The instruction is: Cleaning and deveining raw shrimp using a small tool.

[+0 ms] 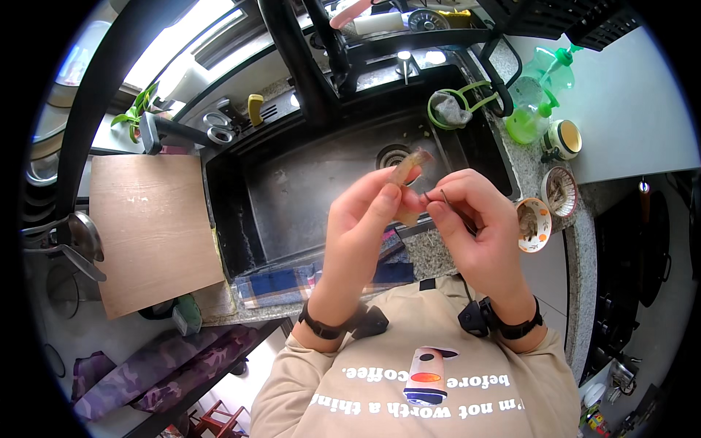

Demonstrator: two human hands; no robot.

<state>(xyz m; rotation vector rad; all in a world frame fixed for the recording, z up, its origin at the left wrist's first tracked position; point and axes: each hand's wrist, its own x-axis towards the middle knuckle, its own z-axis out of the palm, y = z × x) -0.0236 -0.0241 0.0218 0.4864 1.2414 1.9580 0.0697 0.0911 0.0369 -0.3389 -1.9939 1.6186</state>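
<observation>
My left hand pinches a raw shrimp between thumb and fingers, above the near side of the black sink. Close beside it, my right hand grips a thin metal tool, its tip close to the left fingertips. Most of that tool is hidden in the palm, so its exact kind is unclear. To the right, a bowl with orange prints holds what look like shrimp. Behind it, a ribbed bowl contains similar pale pieces.
A wooden board lies left of the sink. A green strainer with a grey cloth hangs in the sink's far right corner. Green-topped bottles and a mug stand at right. A plaid cloth covers the front edge. The black faucet rises behind.
</observation>
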